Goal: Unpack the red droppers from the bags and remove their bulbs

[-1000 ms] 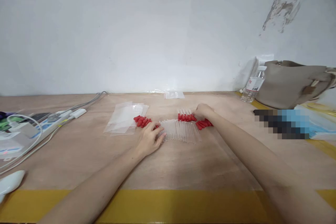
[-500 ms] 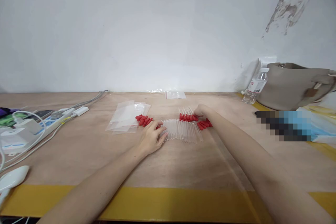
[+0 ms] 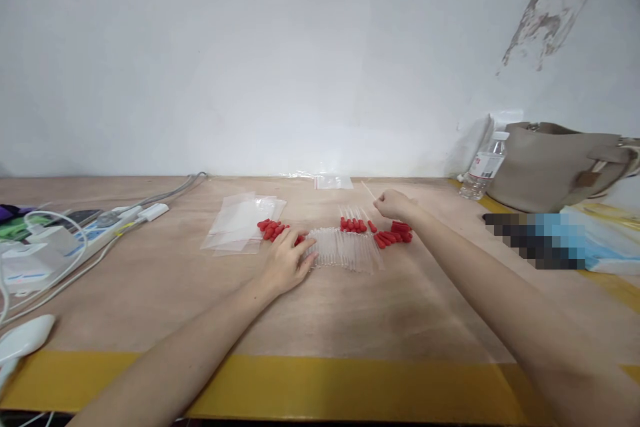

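Note:
A row of thin clear dropper tubes (image 3: 345, 250) lies side by side on the table. Along its left end rests my left hand (image 3: 290, 257), fingers spread and nothing gripped. Red rubber bulbs (image 3: 269, 229) sit in a pile just beyond that hand. My right hand (image 3: 393, 205) is closed on a thin clear dropper tube (image 3: 369, 190), which points up and left from the fingertips; its near end is hidden. Nearer than the fist are droppers with red bulbs (image 3: 354, 224), their tubes pointing toward the wall. More loose red bulbs (image 3: 395, 235) lie below the right wrist.
Clear plastic bags (image 3: 235, 220) are stacked left of the bulbs, and another small bag (image 3: 333, 181) lies by the wall. A power strip (image 3: 103, 233) with cables stands at left. On the right are a water bottle (image 3: 484, 167), a grey bag (image 3: 550, 170) and a blue-white packet (image 3: 607, 243).
My right hand has lifted slightly up and right from the red-bulbed droppers, and a thin tube now shows in its fingers. More red bulbs are uncovered. My left hand stays nearly still.

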{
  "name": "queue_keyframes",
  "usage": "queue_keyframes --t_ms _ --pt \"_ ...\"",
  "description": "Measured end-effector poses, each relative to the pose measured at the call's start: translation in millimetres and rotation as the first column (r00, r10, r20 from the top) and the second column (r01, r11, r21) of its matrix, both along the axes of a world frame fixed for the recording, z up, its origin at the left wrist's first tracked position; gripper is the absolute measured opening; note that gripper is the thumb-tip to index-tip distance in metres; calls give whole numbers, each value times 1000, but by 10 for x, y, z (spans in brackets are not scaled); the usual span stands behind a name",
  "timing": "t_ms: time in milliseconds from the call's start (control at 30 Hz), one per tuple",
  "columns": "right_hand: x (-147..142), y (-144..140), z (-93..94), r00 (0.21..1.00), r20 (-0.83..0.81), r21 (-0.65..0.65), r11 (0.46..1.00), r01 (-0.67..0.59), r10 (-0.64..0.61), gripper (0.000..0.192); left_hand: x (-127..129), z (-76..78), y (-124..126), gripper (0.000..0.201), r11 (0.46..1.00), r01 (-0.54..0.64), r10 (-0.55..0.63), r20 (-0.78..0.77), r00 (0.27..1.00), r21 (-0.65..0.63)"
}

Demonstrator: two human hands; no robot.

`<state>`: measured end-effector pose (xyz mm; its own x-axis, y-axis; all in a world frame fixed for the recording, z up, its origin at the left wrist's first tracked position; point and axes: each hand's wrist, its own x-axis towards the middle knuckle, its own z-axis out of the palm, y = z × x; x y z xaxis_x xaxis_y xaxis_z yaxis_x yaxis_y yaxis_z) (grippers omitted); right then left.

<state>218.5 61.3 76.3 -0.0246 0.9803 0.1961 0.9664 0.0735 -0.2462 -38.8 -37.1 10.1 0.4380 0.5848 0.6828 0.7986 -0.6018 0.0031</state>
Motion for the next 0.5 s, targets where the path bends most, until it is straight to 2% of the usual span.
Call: queue_keyframes --t_ms 100,167,267,367,500 --pt "-29 -417 -88 991 -26 96 987 -130 133 18 32 18 -19 34 997 16 -17 14 1000 78" --pt "-65 -712 -262 924 2 271 889 -368 382 15 86 23 -49 39 991 56 -57 1 998 121" --pt "-132 -1051 -575 836 79 418 743 -522 543 13 203 11 -111 38 979 158 -146 -94 985 131" --pt "-200 -1194 -787 779 56 502 657 -562 624 12 301 -27 -153 26 961 248 -219 -204 954 125" --pt "-253 -1191 -869 766 76 539 620 -570 638 14 334 -70 -162 19 951 255 -205 -259 944 176"
